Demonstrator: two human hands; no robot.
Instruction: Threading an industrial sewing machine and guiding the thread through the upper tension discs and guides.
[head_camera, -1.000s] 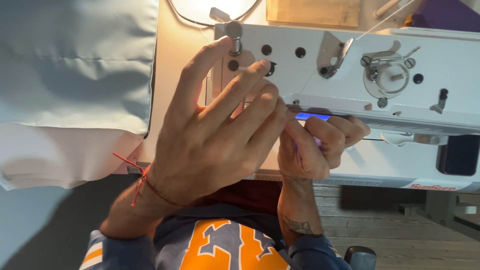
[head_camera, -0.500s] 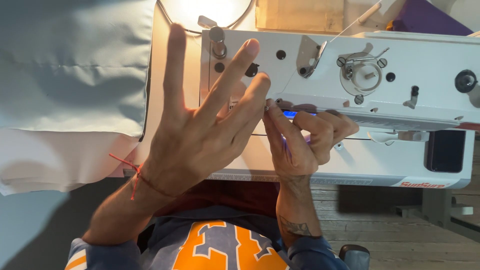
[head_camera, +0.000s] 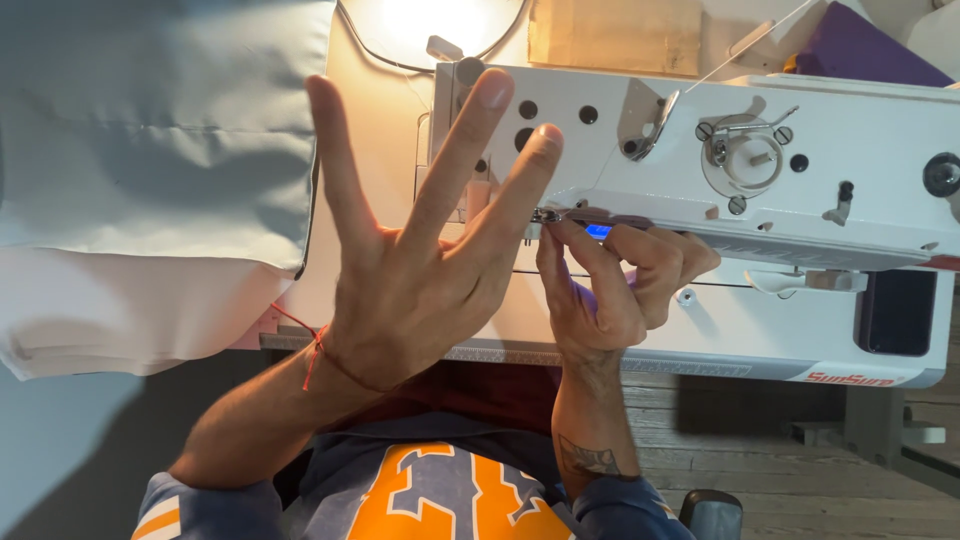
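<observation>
Pinching at a small metal part just under the front edge of the white sewing machine, the right hand has thumb and forefinger closed on it, with the other fingers curled below the machine's lit blue display. Whether a thread end sits in that pinch is too fine to tell. The left hand is open, fingers fanned wide, and holds nothing; its ring finger touches the same spot beside the right fingertips.

The part looks rigid, tiny and smooth, likely slippery, so a fingertip pinch close against the machine suits it best. Thin white thread running to the machine's top would be limp and easily lost.

Left of the machine lies pale grey fabric.

Compared with a second ago, the left fingers have spread from a bunched pose, and the right hand has barely shifted.
</observation>
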